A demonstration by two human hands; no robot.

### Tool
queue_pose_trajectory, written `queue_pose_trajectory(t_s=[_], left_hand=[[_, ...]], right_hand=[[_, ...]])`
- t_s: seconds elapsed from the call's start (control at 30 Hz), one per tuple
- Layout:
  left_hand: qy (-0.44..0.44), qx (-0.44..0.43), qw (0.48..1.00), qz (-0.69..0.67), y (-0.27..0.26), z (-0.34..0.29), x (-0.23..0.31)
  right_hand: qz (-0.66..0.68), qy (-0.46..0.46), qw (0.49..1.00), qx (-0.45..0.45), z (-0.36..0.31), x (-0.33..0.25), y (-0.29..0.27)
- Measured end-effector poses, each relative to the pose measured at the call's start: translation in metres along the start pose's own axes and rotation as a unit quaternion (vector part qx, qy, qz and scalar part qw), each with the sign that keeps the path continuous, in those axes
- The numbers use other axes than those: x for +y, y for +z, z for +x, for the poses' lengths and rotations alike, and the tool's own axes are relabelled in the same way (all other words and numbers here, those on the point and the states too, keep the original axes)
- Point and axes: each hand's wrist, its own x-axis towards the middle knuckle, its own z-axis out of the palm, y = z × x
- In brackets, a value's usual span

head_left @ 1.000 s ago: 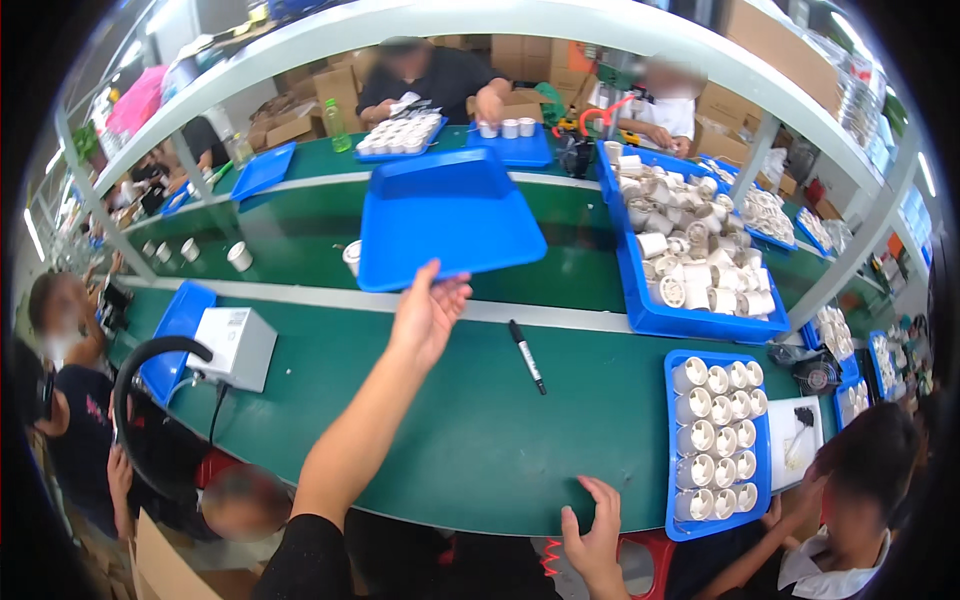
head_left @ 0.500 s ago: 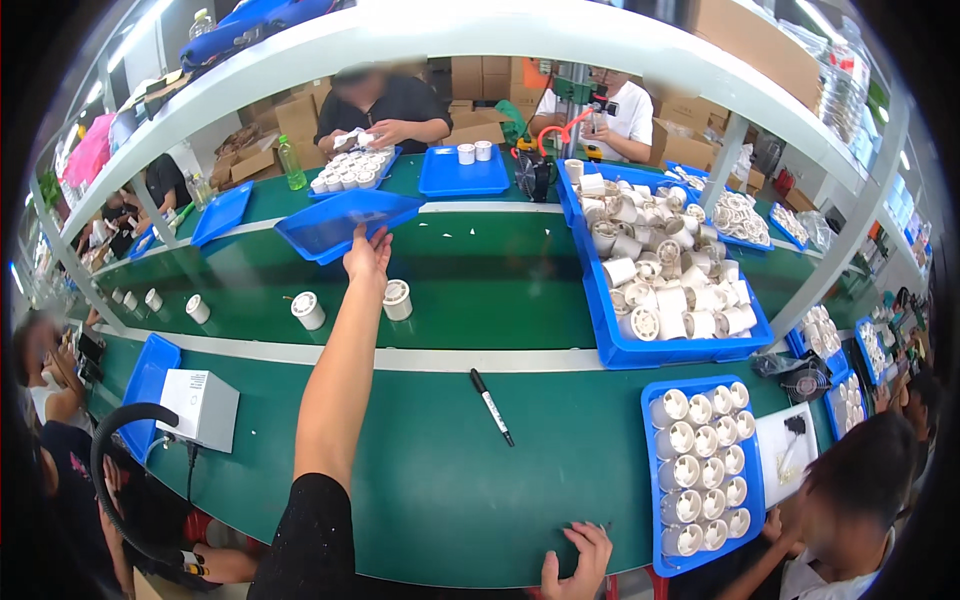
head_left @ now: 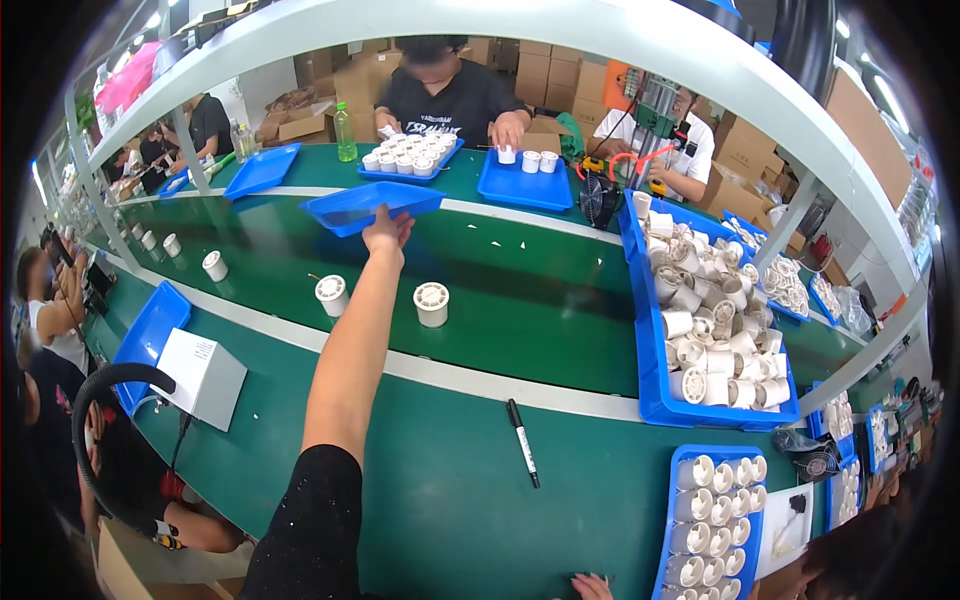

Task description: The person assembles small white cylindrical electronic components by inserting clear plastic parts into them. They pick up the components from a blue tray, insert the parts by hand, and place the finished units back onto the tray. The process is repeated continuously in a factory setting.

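The left hand (head_left: 388, 232) holds a blue tray (head_left: 345, 208) by its near rim, beyond the bench's (head_left: 430, 480) far edge; the farther right hand (head_left: 592, 587) is too cropped to tell.

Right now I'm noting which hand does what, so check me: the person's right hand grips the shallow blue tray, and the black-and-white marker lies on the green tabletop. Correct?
The hand is wrong: the head view shows the left hand gripping the shallow blue tray. The black-and-white marker does lie on the green tabletop.
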Motion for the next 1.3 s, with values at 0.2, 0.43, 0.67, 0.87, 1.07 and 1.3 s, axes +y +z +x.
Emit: queue_pose_trajectory(t_s=[0.2, 0.43, 0.67, 0.87, 1.07, 1.3], left_hand=[[0.007, 0.025, 0.999, -0.045, -0.017, 0.044, 0.021], [0.021, 0.128, 0.989, -0.073, -0.037, 0.084, 0.035], [0.059, 0.179, 0.975, -0.118, -0.044, 0.107, 0.039], [0.041, 0.090, 0.991, -0.090, -0.047, 0.105, 0.037], [-0.019, -0.007, 0.999, 0.033, -0.045, 0.094, 0.039], [-0.078, -0.150, 0.986, -0.004, -0.019, 0.059, 0.034]], right_hand=[[-0.023, 0.004, 1.000, 0.014, 0.001, 0.000, 0.004], [-0.035, 0.011, 0.999, 0.015, 0.002, -0.004, 0.006], [-0.033, 0.016, 0.999, 0.019, 0.000, -0.003, 0.007], [-0.030, 0.020, 0.999, 0.012, 0.000, -0.003, 0.003], [-0.013, 0.022, 1.000, 0.008, -0.005, -0.002, 0.002], [0.000, 0.014, 1.000, 0.009, -0.005, -0.002, 0.001]])
